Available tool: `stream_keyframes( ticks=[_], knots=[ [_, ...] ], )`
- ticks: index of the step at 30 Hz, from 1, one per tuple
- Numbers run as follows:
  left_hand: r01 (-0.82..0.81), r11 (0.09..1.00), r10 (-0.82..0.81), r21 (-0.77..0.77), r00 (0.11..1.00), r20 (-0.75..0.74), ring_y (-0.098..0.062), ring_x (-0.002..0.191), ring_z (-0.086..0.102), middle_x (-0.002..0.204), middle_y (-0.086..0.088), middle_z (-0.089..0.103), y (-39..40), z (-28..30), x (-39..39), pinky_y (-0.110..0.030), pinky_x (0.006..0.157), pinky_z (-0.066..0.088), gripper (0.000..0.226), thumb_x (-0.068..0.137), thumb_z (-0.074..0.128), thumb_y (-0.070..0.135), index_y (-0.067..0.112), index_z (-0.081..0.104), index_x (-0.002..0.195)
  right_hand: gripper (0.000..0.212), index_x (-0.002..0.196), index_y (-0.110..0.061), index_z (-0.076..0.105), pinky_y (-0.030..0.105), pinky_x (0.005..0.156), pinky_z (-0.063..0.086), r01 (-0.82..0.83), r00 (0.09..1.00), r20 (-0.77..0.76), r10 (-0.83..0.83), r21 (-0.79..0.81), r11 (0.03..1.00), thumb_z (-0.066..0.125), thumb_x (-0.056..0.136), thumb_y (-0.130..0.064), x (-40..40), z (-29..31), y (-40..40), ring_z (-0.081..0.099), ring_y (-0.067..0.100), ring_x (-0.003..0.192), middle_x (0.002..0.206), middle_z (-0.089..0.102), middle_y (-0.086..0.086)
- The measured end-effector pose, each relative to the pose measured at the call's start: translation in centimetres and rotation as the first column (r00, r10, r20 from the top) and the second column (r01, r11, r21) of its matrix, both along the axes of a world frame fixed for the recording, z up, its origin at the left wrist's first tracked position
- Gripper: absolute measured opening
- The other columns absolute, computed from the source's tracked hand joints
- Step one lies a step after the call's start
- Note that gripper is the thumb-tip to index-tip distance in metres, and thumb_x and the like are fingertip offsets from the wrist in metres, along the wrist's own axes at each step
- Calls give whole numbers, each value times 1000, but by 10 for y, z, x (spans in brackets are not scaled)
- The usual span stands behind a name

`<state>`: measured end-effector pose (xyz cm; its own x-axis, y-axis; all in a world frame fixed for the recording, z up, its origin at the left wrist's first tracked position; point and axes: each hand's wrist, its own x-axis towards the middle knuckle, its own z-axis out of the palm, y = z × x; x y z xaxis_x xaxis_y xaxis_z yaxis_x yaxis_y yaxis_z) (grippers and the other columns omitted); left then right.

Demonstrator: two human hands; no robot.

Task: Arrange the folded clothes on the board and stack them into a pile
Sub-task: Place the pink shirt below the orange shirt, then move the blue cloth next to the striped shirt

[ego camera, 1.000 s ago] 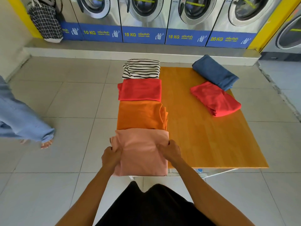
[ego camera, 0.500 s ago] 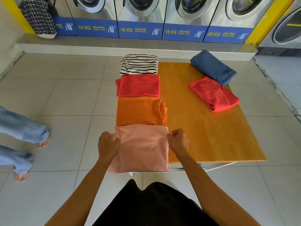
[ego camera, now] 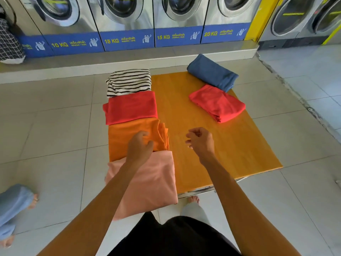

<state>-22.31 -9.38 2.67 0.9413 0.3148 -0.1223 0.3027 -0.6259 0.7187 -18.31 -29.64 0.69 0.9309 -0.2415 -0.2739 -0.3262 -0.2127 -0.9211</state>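
Steel washing machines (ego camera: 127,13) are lining the far wall of a tiled laundry room, and an orange wooden board (ego camera: 212,143) is lying low in front of them. Four folded garments are sitting in a row along its left edge: a black-and-white striped top (ego camera: 129,82) farthest, then a red folded garment (ego camera: 130,108), an orange folded garment (ego camera: 132,133) and a pale pink folded garment (ego camera: 147,180) nearest. A blue folded cloth (ego camera: 212,74) and a second red folded piece (ego camera: 217,103) are lying apart at the far right. The left hand (ego camera: 140,146) is resting on the orange garment with fingers curled, gripping nothing clearly. The right hand (ego camera: 200,140) is hovering loosely half-closed and empty over bare board. Arranging looks mostly done; no pile is started yet.
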Motion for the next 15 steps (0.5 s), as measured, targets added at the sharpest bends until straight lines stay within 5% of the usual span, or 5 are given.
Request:
stream_keyframes(
  ticks=[5, 15],
  knots=[
    [88, 996, -88, 20, 996, -12, -20, 117, 58, 136, -4, 57, -22, 9, 52, -22, 83, 41, 37, 94, 57, 24, 15, 57, 130, 5, 87, -17, 68, 47, 66, 59, 69, 998, 8, -70, 57, 996, 66, 86, -12, 38, 15, -34, 70, 19, 64, 76, 73, 5],
    [160, 987, -162, -27, 983, -81, -20, 124, 57, 131, -12, 62, -78, 13, 204, -32, 99, 46, 32, 91, 56, 14, 12, 62, 122, 12, 101, -14, 62, 53, 69, 60, 42, 999, -23, -41, 58, 997, 62, 89, -13, 158, 19, -111, 70, 22, 66, 84, 72, 12]
  ],
)
